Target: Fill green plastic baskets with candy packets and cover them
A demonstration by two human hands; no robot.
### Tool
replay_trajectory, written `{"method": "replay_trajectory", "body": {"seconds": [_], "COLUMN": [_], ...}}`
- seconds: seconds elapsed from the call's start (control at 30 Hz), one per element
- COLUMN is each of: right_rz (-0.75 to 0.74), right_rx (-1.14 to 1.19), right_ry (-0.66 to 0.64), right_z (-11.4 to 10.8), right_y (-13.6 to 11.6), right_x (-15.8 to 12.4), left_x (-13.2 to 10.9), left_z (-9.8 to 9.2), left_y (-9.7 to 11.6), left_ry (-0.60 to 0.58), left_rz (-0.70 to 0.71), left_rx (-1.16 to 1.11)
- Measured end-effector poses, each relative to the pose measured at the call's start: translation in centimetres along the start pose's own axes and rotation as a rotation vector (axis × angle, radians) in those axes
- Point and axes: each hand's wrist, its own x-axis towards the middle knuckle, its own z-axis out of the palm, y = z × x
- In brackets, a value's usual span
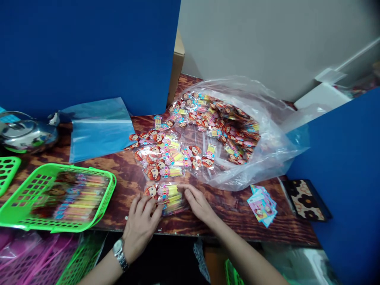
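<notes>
My left hand (pixel 141 221), with a wristwatch on it, and my right hand (pixel 198 204) rest on the wooden table (pixel 225 209), both touching a small stack of clear toy packets (pixel 166 196) printed with a cartoon face. Fingers of each hand press the stack from its two sides. Just beyond lie several loose packets (pixel 166 154) of the same kind, spilling from a large clear plastic bag (pixel 237 130) full of them.
A green plastic basket (pixel 101 206) holding filled packets stands at the left. Blue plastic sleeves (pixel 97 126) lie behind it, beside a metal kettle (pixel 26 134). Small printed cards (pixel 263 206) lie at the right. Blue partitions stand at back left and right.
</notes>
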Motion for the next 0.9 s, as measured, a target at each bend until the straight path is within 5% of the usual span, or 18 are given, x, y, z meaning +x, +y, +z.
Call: {"method": "replay_trajectory", "body": {"seconds": [0.2,0.5,0.9], "right_rz": [0.095,-0.036,-0.046], "right_rx": [0.297,0.276,0.184], "right_ry": [0.248,0.266,0.304], "right_z": [3.2,4.5,5.9], "right_y": [0.5,-0.1,1.0], "right_x": [-0.2,-0.5,-1.0], "left_x": [0.7,1.6,2.6], "left_z": [-1.3,-0.5,-1.8], "left_y": [1.1,1.2,0.8], "left_ry": [-0.181,-0.474,-0.637], "left_rz": [0.117,0.084,0.038], "left_rx": [0.196,0.276,0.226]}}
